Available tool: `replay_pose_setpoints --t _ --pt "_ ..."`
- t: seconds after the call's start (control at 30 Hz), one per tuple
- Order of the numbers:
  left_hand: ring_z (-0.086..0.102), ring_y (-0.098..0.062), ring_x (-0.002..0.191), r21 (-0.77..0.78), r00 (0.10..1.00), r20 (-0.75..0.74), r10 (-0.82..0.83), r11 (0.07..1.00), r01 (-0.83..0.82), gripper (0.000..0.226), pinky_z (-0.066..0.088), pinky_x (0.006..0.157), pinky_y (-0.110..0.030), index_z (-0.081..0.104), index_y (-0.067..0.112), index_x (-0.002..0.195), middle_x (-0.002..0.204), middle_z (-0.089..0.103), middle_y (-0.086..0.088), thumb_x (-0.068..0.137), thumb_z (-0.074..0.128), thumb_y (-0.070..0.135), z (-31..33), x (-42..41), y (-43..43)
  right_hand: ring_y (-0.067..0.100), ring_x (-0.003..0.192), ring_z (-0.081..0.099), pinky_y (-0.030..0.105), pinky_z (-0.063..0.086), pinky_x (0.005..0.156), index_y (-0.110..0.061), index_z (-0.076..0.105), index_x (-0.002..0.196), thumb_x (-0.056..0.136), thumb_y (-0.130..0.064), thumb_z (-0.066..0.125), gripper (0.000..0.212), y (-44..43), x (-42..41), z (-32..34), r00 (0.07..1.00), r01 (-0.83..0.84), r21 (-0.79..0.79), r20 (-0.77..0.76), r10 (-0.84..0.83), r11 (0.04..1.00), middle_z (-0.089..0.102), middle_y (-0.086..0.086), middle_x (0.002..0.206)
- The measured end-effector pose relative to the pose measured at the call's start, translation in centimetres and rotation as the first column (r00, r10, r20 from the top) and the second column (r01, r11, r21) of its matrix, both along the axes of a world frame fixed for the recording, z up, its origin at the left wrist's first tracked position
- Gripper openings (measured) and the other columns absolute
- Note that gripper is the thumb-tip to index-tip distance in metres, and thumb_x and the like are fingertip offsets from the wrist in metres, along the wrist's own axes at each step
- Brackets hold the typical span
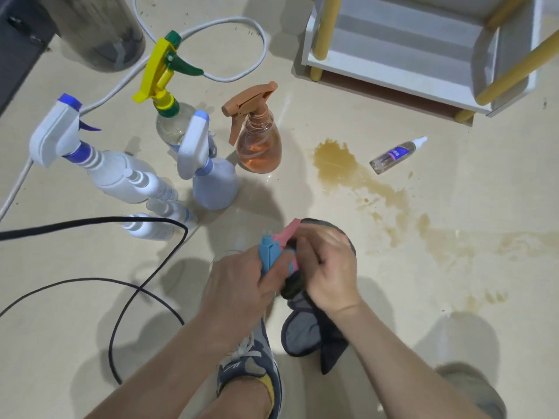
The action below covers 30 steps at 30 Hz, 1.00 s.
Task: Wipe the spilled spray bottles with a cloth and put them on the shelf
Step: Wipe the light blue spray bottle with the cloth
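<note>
Left hand [236, 285] grips the blue-pink spray bottle [267, 252] at 6 o'clock, right hand [329, 267] presses the grey cloth [302, 331] to its trigger head; advise a steady hold and wiping round nozzle and neck before shelving at the 1 o'clock shelf [393, 49].

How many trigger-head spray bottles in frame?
5. Four stand at left: white-blue bottle, yellow-green bottle, lavender bottle, orange bottle. The left hand holds the blue-pink bottle. None seem hidden.

The floor [484, 176] up to the shelf [402, 71] lies open on the right, marked only by a brown spill [335, 164] and a small bottle [396, 154] on its side. Leftward, standing spray bottles [214, 186] and a black cable [90, 220] crowd the way.
</note>
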<state>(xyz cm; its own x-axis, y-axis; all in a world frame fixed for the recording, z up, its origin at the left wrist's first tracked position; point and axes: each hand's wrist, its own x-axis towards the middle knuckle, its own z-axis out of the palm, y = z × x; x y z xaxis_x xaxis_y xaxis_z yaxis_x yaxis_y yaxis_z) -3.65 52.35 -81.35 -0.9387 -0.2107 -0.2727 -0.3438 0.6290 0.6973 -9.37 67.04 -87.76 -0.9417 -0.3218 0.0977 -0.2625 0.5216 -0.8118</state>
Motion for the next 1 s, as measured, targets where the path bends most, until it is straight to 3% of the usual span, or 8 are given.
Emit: replay_pose_setpoints --t 0.2,0.3,0.43,0.6,0.7,0.8,0.9,1.0 --pt "0.059 -0.015 0.056 0.056 1.000 0.019 0.009 0.998 -0.010 0.061 0.045 0.056 -0.028 0.060 0.023 0.069 0.055 0.062 0.003 0.079 0.029 0.075 0.0 0.1 -0.3 0.019 0.094 0.068 0.042 0.053 0.090 -0.017 0.076 0.076 0.090 -0.025 0.043 0.037 1.8 -2.8 -2.3 0.760 0.467 -0.123 0.562 -0.326 0.876 0.076 -0.004 0.087" --pt "0.063 -0.018 0.058 -0.003 0.990 0.068 0.122 0.992 -0.122 0.063 0.050 0.064 -0.040 0.063 0.019 0.070 0.056 0.064 0.001 0.086 0.032 0.072 -0.9 -1.4 -1.6 0.026 0.097 0.061 0.033 0.047 0.085 -0.016 0.069 0.083 0.096 -0.022 0.039 0.033 -0.8 -1.1 -0.9 0.800 0.477 0.086 0.371 -0.472 0.875 0.069 0.002 0.091" --pt "0.055 -0.011 0.045 0.047 0.956 0.164 0.243 0.966 -0.253 0.053 0.042 0.054 -0.029 0.059 0.013 0.059 0.047 0.060 0.003 0.098 0.045 0.047 -0.6 -2.8 -2.3 0.025 0.118 0.054 0.038 0.036 0.104 -0.010 0.067 0.109 0.095 -0.022 0.039 0.034 -4.3 2.7 0.0 0.963 0.268 0.149 -0.032 -0.266 0.952 0.065 0.003 0.110" --pt "0.064 -0.014 0.059 0.408 0.865 0.366 0.343 0.776 -0.480 0.015 0.054 0.061 -0.030 0.062 0.024 0.110 0.079 0.070 0.000 0.095 0.060 0.024 1.1 -1.9 -3.7 0.029 0.076 0.063 0.040 0.049 0.068 -0.011 0.071 0.083 0.090 -0.022 0.042 0.032 -3.3 -2.4 -0.6 0.990 0.033 0.243 -0.138 0.001 0.970 0.069 0.003 0.079" --pt "0.061 -0.008 0.098 -0.040 0.987 -0.062 0.149 0.988 -0.152 0.058 0.051 0.085 -0.030 0.045 0.029 0.134 0.116 0.058 0.004 0.084 0.072 0.018 1.7 -0.6 -5.6 0.029 0.072 0.064 0.039 0.050 0.067 -0.015 0.071 0.078 0.090 -0.027 0.039 0.036 -3.6 -3.8 -0.7 0.996 0.058 0.238 -0.083 -0.039 0.970 0.069 0.002 0.074" --pt "0.052 -0.036 0.117 -0.625 0.890 -0.140 -0.434 0.736 0.260 0.051 0.045 0.096 -0.046 0.057 0.011 0.128 0.130 0.054 -0.016 0.080 0.063 0.028 0.5 -0.9 -6.3 0.027 0.076 0.067 0.038 0.051 0.070 -0.016 0.074 0.081 0.089 -0.027 0.040 0.036 -2.9 -4.1 -1.4 0.982 -0.071 0.237 -0.151 0.109 0.969 0.072 0.000 0.079" --pt "0.065 -0.033 0.080 -0.564 0.832 -0.063 -0.552 0.707 0.426 0.033 0.054 0.066 -0.040 0.066 0.009 0.093 0.091 0.067 -0.010 0.083 0.045 0.032 -1.2 -2.2 -6.2 0.019 0.073 0.067 0.030 0.050 0.068 -0.022 0.072 0.073 0.085 -0.023 0.041 0.034 -2.4 -4.6 -1.4 0.989 -0.085 0.179 -0.106 0.105 0.980 0.072 -0.009 0.076" --pt "0.056 -0.026 0.049 -0.626 0.823 -0.035 -0.566 0.655 0.424 0.008 0.037 0.041 -0.026 0.064 0.009 0.079 0.063 0.060 -0.006 0.076 0.061 0.015 -1.5 -3.3 -5.5 0.001 0.055 0.045 0.022 0.032 0.053 -0.036 0.039 0.052 0.083 -0.020 0.042 0.034 -1.9 -6.5 -1.5 0.975 0.191 0.028 0.112 -0.193 0.981 0.052 -0.021 0.054"
